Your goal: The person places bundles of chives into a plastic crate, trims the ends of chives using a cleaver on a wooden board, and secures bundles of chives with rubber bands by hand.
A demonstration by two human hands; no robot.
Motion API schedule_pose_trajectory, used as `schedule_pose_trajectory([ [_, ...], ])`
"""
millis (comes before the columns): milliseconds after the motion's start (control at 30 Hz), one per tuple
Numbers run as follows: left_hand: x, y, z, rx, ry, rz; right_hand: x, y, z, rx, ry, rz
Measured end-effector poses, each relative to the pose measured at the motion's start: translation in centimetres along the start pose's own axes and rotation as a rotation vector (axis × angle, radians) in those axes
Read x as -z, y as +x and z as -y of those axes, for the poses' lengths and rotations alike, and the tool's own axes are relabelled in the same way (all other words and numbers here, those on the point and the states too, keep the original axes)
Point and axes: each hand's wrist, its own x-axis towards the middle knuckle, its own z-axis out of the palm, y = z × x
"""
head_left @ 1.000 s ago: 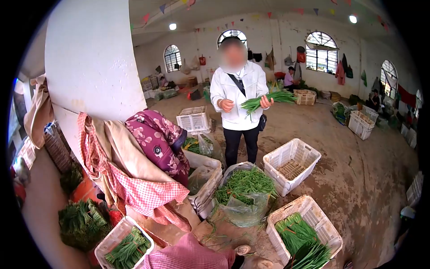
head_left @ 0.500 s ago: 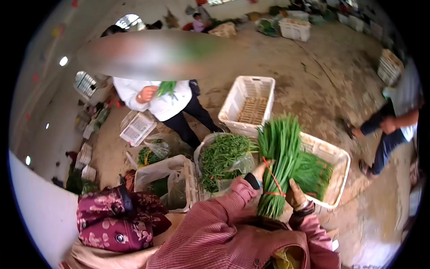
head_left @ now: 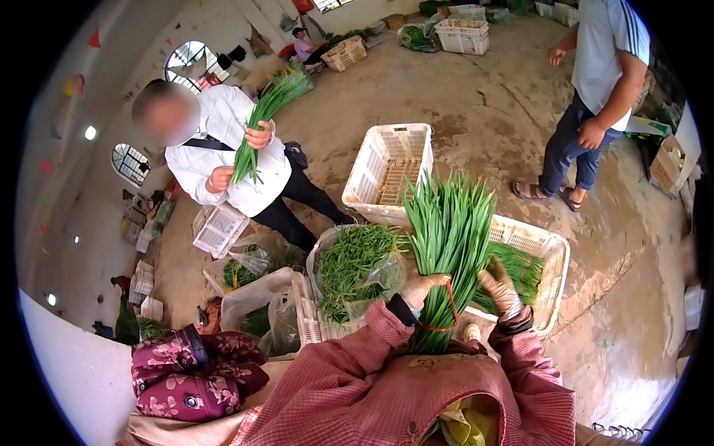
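Observation:
A large bunch of long green leafy stalks (head_left: 450,238) stands upright in front of my chest, with a loose red band (head_left: 452,308) around its lower part. My left hand (head_left: 422,290), in a pale glove, is closed on the bunch's left side near the band. At the bunch's right side is my right hand (head_left: 500,291), gloved, its fingers raised and apart beside the leaves; whether the palm touches them is hard to see. Behind it, a white crate (head_left: 554,256) holds more banded green stalks (head_left: 520,271).
An empty white crate (head_left: 364,175) lies ahead, beside a bag of loose greens (head_left: 357,260). A person in white (head_left: 245,178) holds greens at the left; another person (head_left: 602,74) stands at the right. A white crate (head_left: 305,305) and maroon floral cloth (head_left: 193,372) are at lower left.
The view has tilted down, bringing my hands and the bunch into sight. Since half a second ago, my right hand's fingers have spread and the band hangs looser. The person at right has stepped forward.

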Motion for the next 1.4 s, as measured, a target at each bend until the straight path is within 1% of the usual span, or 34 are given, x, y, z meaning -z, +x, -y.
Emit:
schedule_pose_trajectory([
  [67, -0.6, 0.1, 0.4, 0.046, -0.015, 0.017, 4.0, 2.5, 3.0, 0.385, -0.246, -0.112],
  [100, -2.0, -0.4, -0.6, -0.01, 0.002, 0.03, 3.7, 2.2, 6.5, 0.519, -0.318, -0.137],
  [133, -2.4, -0.2, -0.6, -0.005, 0.005, 0.034, 3.1, 1.4, 10.5, 0.651, -0.39, -0.163],
  [200, -3.1, 0.0, -0.5, -0.007, 0.018, 0.083, 2.1, 1.4, 15.0, 0.94, -0.795, -0.113],
  [267, -4.0, 0.4, -0.7, 0.005, 0.045, 0.084, -0.2, 1.2, 18.2, 0.995, -1.019, -0.05],
  [300, -4.4, 0.5, -0.7, 0.014, 0.067, 0.082, -0.4, 2.5, 18.4, 0.987, -1.115, 0.042],
  [333, -4.6, 0.6, -0.7, 0.016, 0.073, 0.08, -0.5, 4.1, 18.1, 0.926, -1.154, 0.133],
  [400, -4.9, 0.9, -0.8, 0.019, 0.035, 0.135, -1.4, 5.7, 17.6, 0.773, -1.282, 0.22],
  [467, -5.2, 1.2, -0.5, 0.029, 0.063, 0.101, -1.8, 7.4, 16.8, 0.659, -1.309, 0.326],
  [533, -5.4, 1.5, -0.4, 0.047, 0.045, 0.123, -2.3, 7.7, 16.9, 0.599, -1.359, 0.338],
  [600, -5.1, 1.6, -0.5, 0.067, 0.048, 0.108, -2.4, 8.0, 16.8, 0.591, -1.368, 0.339],
  [667, -4.9, 1.9, -0.4, 0.049, 0.063, 0.145, -2.1, 8.5, 16.4, 0.58, -1.378, 0.334],
  [767, -5.5, 2.4, -0.9, 0.073, 0.062, 0.083, -1.4, 8.6, 15.9, 0.603, -1.4, 0.325],
  [800, -5.3, 3.1, -1.1, 0.084, 0.065, 0.092, -1.3, 8.1, 15.9, 0.592, -1.398, 0.314],
  [867, -4.5, 4.8, -2.1, 0.158, 0.217, 0.16, -0.6, 7.1, 15.5, 0.622, -1.556, 0.153],
  [900, -4.9, 5.1, -3.9, 0.216, 0.356, 0.18, 0.4, 6.8, 14.2, 0.72, -1.524, 0.076],
  [933, -5.2, 5.3, -5.7, 0.272, 0.498, 0.205, 1.0, 6.0, 13.1, 0.695, -1.523, 0.054],
  [967, -4.1, 6.3, -5.6, 0.273, 0.671, 0.234, 1.6, 4.8, 11.9, 0.711, -1.48, -0.042],
  [1000, -3.5, 6.6, -5.9, 0.327, 0.577, 0.401, 2.1, 3.6, 10.5, 0.722, -1.437, -0.142],
  [1033, -4.4, 5.5, -6.8, 0.382, 0.593, 0.431, 2.6, 2.5, 8.1, 0.809, -1.354, -0.269],
  [1067, -5.6, 4.3, -7.2, 0.439, 0.611, 0.463, 2.8, 0.9, 6.1, 0.798, -1.408, -0.369],
  [1100, -6.1, 3.7, -6.2, 0.426, 0.792, 0.586, 3.1, -0.7, 3.8, 0.731, -1.369, -0.462],
  [1133, -5.7, 2.9, -4.6, 0.672, 0.604, 0.597, 3.3, -2.2, 1.5, 0.662, -1.327, -0.559],
  [1200, -4.4, 1.8, 0.6, 0.636, 0.573, 0.692, 5.1, -5.2, -2.4, 0.508, -1.158, -0.816],
  [1233, -4.8, 1.4, 1.2, 0.333, 0.739, 0.756, 5.4, -7.1, -3.9, 0.382, -1.128, -0.919],
  [1267, -5.3, 1.4, 1.0, 0.656, 0.518, 0.824, 6.0, -9.1, -4.8, 0.264, -1.155, -0.934],
  [1333, -4.3, 1.9, 1.4, 0.741, 0.612, 0.871, 9.8, -11.9, -10.2, 0.328, -1.36, -1.248],
  [1367, -4.4, 1.6, 0.7, 0.88, 0.666, 0.841, 11.7, -14.7, -12.2, 0.195, -1.386, -1.353],
  [1400, -4.4, 1.2, 0.3, 0.859, 0.642, 0.844, 13.2, -17.3, -14.2, 0.062, -1.399, -1.455],
])
